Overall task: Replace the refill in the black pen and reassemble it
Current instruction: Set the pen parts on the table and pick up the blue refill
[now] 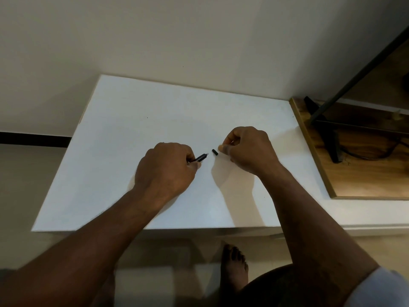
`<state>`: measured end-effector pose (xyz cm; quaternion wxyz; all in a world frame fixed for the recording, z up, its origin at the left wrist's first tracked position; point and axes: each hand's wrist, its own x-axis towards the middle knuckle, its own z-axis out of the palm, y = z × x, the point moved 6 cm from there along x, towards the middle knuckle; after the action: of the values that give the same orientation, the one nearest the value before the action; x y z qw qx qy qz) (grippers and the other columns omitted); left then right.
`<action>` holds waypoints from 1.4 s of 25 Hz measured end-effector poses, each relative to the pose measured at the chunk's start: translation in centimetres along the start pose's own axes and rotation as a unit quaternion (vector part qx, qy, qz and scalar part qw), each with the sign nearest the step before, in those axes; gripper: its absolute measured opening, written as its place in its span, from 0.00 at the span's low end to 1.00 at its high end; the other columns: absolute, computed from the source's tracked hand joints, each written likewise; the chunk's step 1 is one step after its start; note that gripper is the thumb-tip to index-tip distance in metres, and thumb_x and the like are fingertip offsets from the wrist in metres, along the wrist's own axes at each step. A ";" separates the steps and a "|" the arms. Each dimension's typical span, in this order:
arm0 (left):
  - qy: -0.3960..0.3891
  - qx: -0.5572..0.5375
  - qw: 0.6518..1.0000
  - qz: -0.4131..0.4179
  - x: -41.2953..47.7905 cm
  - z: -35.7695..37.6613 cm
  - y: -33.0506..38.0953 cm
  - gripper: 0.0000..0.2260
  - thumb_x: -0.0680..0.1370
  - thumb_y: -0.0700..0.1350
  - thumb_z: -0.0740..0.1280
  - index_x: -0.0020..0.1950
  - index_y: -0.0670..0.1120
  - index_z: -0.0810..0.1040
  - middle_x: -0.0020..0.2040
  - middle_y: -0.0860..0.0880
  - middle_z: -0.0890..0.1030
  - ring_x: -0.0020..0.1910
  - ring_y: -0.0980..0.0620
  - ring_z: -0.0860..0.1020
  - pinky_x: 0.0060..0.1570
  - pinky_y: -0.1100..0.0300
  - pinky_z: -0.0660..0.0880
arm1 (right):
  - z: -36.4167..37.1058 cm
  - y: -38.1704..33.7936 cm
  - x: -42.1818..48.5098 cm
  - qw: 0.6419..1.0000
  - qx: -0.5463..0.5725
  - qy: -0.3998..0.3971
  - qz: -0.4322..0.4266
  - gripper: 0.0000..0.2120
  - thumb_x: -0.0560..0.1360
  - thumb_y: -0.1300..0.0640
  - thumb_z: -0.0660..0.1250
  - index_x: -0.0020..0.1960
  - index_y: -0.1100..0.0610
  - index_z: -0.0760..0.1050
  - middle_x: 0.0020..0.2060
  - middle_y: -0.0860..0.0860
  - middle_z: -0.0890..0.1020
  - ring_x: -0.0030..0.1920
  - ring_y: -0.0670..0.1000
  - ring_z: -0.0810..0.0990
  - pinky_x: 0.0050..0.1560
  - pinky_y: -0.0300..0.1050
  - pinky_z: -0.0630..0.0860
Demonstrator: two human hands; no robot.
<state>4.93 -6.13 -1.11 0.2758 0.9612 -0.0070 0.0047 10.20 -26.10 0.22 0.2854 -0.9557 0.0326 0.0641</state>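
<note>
My left hand (168,169) is closed around the black pen barrel (200,157), whose open end with a pale tip pokes out to the right of my fingers. My right hand (247,149) pinches a small black pen piece (215,152) between thumb and forefinger. A short gap separates that piece from the barrel's end. Both hands hover just above the white table (132,129). The rest of the barrel is hidden inside my left fist. No loose refill is visible.
A wooden shelf (345,173) adjoins the table on the right, carrying a black metal stand (327,129) and a cable. A wall runs behind the table. Below the front edge I see my bare foot (234,262) on the floor.
</note>
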 end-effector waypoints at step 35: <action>0.040 0.001 0.997 -0.064 0.2 0.5 -1.1 0.13 0.75 0.60 0.74 0.51 0.53 0.83 0.45 0.49 0.86 0.39 0.50 0.76 0.41 0.58 0.70 | 2.9 -1.6 -1.1 0.999 0.003 -0.030 -0.038 0.08 0.76 0.50 0.76 0.42 0.52 0.83 0.38 0.50 0.86 0.42 0.53 0.86 0.49 0.53 0.85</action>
<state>5.20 -5.49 -2.14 0.2742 0.9591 0.0659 0.0255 9.01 -23.19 -1.17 0.2911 -0.9531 -0.0125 0.0818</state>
